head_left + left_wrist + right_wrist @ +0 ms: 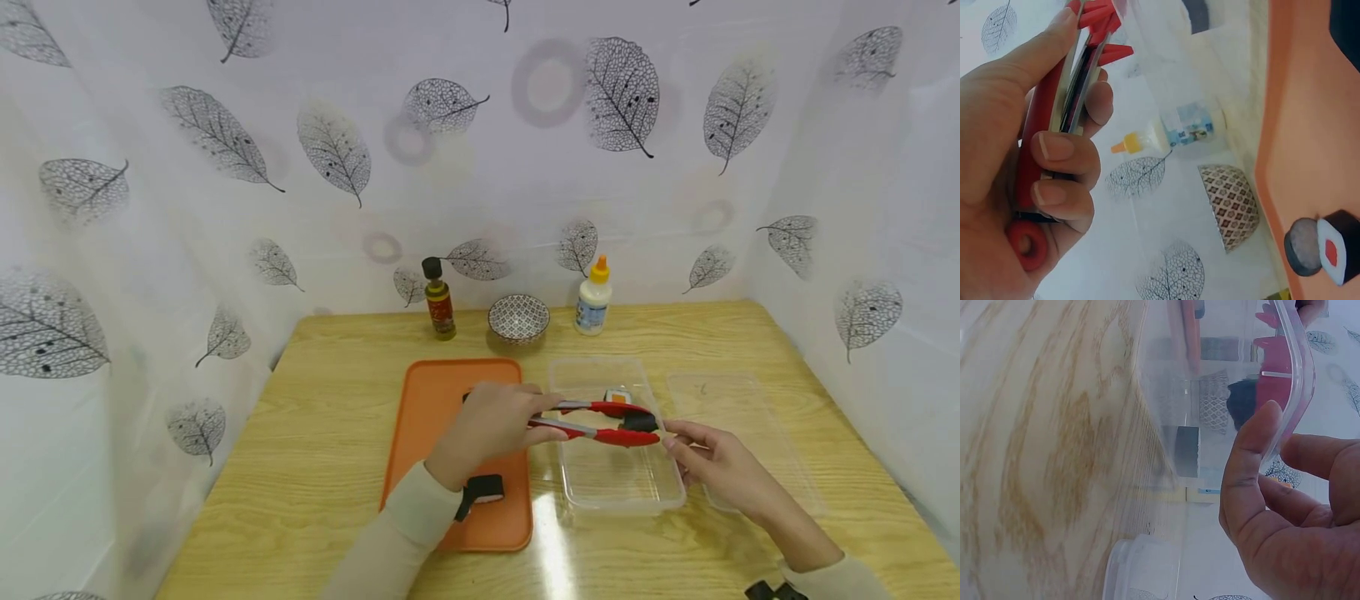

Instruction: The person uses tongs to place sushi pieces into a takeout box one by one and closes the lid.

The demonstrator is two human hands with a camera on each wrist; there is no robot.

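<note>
My left hand (491,425) grips a pair of red-tipped tongs (624,437). Between their tips is a black seaweed-wrapped sushi piece (639,422), over the right side of a clear plastic container (622,505). With thumb and fingers, my right hand (716,471) pinches that container's right rim, as the right wrist view shows up close. Another sushi piece with an orange centre (618,397) is inside the container. On the orange tray (427,417) lies a black-and-white sushi piece (489,488); the left forearm and hand cover part of the tray.
A clear lid (750,417) lies flat to the container's right. Along the back stand a dark-capped sauce bottle (440,307), a patterned bowl (518,318) and a white bottle with a yellow cap (594,304). A leaf-print curtain (465,183) hangs behind the table.
</note>
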